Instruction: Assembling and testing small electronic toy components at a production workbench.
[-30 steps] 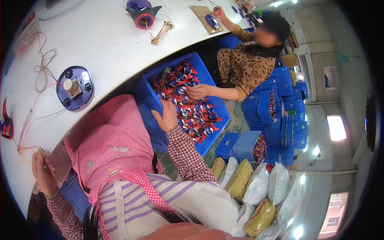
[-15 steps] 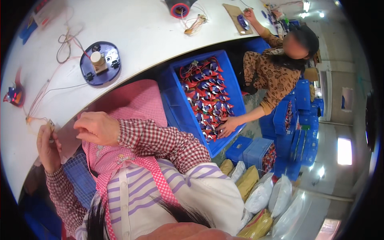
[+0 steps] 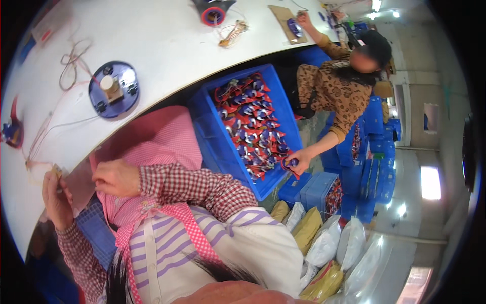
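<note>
My left hand (image 3: 59,200) is at the table's near edge on the left, its fingers closed on a small board (image 3: 56,171) with thin wires (image 3: 34,152). The wires run up toward a purple and red shell part (image 3: 12,133). Over my pink apron (image 3: 167,134), just right of the left hand, my right hand (image 3: 117,177) has its fingers curled together; whatever they may hold is hidden. Farther up on the white table (image 3: 167,45) lies a round purple base (image 3: 119,104) with a white knob on a beige block. A grey wire leads from it toward my left hand.
To the right stands a blue crate (image 3: 205,129) of red, white and purple parts. A co-worker (image 3: 339,96) beyond it holds one such part. Blue bins (image 3: 374,152) and stuffed sacks (image 3: 324,240) fill the right side. A dark red-ringed part (image 3: 212,16) lies at the back.
The view has shifted slightly. My hands keep nearly the same pose. The co-worker's near hand has lifted a red and purple part at the crate's edge.
</note>
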Motion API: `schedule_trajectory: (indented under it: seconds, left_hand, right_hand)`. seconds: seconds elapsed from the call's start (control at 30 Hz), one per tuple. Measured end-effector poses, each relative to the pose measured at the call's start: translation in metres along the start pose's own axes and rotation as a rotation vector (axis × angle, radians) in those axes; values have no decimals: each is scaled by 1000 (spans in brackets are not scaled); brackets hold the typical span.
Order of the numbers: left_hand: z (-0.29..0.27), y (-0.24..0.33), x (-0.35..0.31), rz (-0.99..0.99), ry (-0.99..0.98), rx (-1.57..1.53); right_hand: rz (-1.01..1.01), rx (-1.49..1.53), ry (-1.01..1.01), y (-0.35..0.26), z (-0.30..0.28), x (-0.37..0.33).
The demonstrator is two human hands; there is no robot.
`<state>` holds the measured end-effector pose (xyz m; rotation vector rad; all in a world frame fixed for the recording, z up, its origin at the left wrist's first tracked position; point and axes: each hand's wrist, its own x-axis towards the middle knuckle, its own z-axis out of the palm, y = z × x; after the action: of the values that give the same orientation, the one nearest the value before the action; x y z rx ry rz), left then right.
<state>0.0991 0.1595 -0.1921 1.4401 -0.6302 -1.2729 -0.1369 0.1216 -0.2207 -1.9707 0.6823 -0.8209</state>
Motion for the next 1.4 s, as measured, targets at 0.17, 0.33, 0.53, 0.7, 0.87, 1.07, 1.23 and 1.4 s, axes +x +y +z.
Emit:
schedule_trajectory:
  seconds: [0.17,0.33,0.53,0.7,0.87,1.07,1.23,1.4]
  left_hand:
    - [1,-5,-1,41,12,-38]
    - [2,-6,-2,60,0,-30]
    - [5,-7,-2,66,2,-42]
    - [4,-6,-3,68,19,-39]
    - [-3,-11,-1,45,14,-30]
    - [1,5,-3,34,-57,8]
    - [15,15,-6,-44,105,-43]
    - [17,23,-20,-120,-42,-14]
  right_hand:
    - [53,56,-10,4,2,-7]
    - [50,41,9,9,0,-11]
    - [100,34,-61,12,7,-14]
    - [65,90,26,8,0,-7]
    - [-6,171,100,-10,-14,12]
    - [-149,67,185,-31,-12,50]
    - [-379,-246,165,-27,-11,73]
    - [-50,-43,63,-31,-24,69]
